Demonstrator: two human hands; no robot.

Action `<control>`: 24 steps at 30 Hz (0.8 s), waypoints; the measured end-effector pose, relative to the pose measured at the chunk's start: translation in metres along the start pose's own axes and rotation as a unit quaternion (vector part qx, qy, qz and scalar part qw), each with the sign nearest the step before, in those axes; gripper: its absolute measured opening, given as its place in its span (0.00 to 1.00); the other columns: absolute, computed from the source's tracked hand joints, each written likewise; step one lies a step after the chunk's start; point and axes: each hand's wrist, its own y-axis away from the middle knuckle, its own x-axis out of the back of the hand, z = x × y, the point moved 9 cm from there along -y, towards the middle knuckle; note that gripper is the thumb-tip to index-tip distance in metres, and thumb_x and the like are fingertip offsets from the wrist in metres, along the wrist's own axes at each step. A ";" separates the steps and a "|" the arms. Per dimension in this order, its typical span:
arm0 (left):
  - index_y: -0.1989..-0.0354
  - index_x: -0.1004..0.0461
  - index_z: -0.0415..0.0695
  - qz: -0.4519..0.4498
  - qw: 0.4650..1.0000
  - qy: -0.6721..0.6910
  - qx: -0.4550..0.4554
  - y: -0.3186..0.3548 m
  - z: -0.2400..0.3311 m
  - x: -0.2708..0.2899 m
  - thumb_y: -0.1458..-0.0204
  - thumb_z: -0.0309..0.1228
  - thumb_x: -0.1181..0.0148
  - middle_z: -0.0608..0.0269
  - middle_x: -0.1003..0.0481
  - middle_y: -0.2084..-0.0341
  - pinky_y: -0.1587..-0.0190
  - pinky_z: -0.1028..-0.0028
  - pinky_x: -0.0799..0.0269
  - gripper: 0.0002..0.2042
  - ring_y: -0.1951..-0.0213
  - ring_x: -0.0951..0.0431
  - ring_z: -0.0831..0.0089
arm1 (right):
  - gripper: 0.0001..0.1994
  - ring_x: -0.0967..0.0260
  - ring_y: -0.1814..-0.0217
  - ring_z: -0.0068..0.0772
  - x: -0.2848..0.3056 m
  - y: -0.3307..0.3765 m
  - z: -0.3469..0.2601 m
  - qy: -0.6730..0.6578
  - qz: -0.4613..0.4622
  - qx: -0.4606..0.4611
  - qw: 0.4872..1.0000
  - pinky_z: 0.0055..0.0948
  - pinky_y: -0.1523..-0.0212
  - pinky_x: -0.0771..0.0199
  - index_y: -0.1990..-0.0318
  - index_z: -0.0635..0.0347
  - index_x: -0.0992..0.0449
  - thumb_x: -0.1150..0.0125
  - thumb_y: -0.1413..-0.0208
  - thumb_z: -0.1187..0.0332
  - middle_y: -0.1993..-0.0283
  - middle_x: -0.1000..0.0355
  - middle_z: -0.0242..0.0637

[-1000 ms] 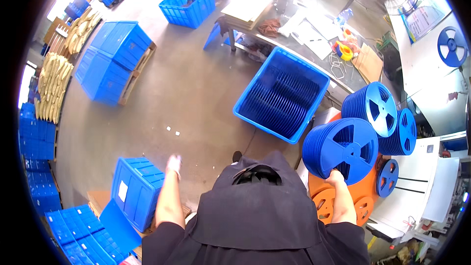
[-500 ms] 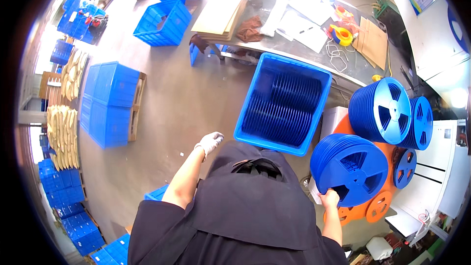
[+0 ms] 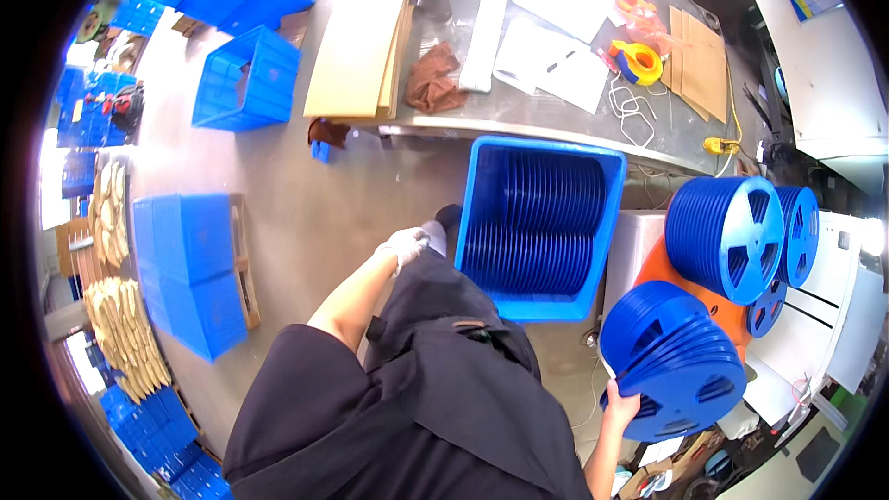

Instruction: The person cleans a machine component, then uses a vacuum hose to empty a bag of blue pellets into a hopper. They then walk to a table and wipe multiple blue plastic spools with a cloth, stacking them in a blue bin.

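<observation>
My right hand (image 3: 622,405) grips the lower edge of a stack of blue plastic reels (image 3: 674,361) at the lower right. My left hand (image 3: 404,245) wears a white glove, hangs free beside my dark apron and holds nothing. It is near the left wall of a blue crate (image 3: 482,222) that is packed with upright blue reels (image 3: 542,222). The crate stands on the floor in front of me, against a grey worktable.
More blue reel stacks (image 3: 732,236) rest on orange reels (image 3: 662,264) at the right. The grey worktable (image 3: 519,111) carries papers, cardboard sheets, a brown rag (image 3: 433,79) and tape rolls (image 3: 639,60). Blue crates (image 3: 245,83) and crate stacks (image 3: 190,268) stand at the left.
My view has swung toward the worktable and the reel crate now sits closer. My right hand still holds the reel stack. My left hand has moved toward the crate.
</observation>
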 end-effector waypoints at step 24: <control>0.65 0.26 0.55 -0.319 0.664 -0.611 -0.290 -0.185 -0.130 0.085 0.46 0.35 0.51 0.67 0.27 0.69 0.64 0.66 0.35 0.07 0.64 0.30 0.73 | 0.17 0.35 0.65 0.26 -0.176 0.153 -0.177 -0.640 -0.036 -0.160 0.751 0.28 0.60 0.32 0.61 0.57 0.30 0.34 0.51 0.58 0.69 0.33 0.30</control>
